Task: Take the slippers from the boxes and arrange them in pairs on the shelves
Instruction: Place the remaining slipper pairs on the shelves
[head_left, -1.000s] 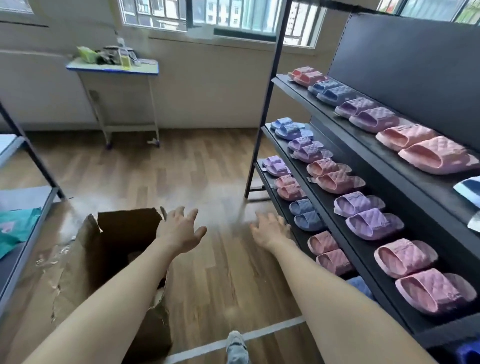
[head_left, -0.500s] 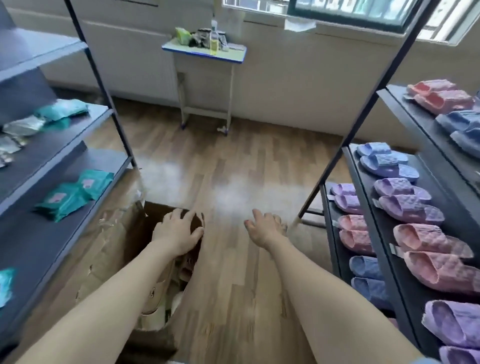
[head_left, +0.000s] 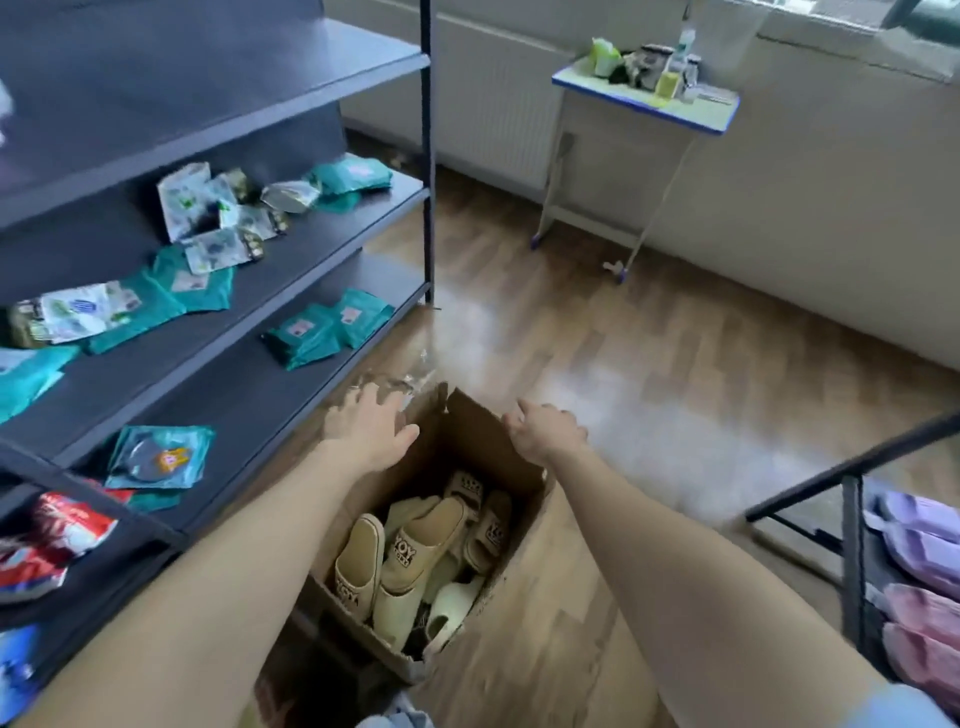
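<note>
An open cardboard box (head_left: 524, 587) stands on the wooden floor below me, holding several beige slippers (head_left: 415, 551) piled loosely. My left hand (head_left: 371, 428) hovers over the box's far left flap with fingers spread and nothing in it. Over the far right rim my right hand (head_left: 545, 431) reaches with loosely curled fingers, also holding nothing. At the far right edge, purple slippers (head_left: 914, 540) and pink slippers (head_left: 922, 639) lie on a dark shelf rack (head_left: 852, 561).
A dark shelf unit (head_left: 249, 291) on the left carries teal packets and snack bags. A small white table (head_left: 647, 104) with bottles stands by the back wall. Wooden floor (head_left: 649, 364) lies open between the two racks.
My view has swung left, away from the slipper rack and down onto the box. Both hands have moved over the box's far rim, and the slippers inside have come into sight.
</note>
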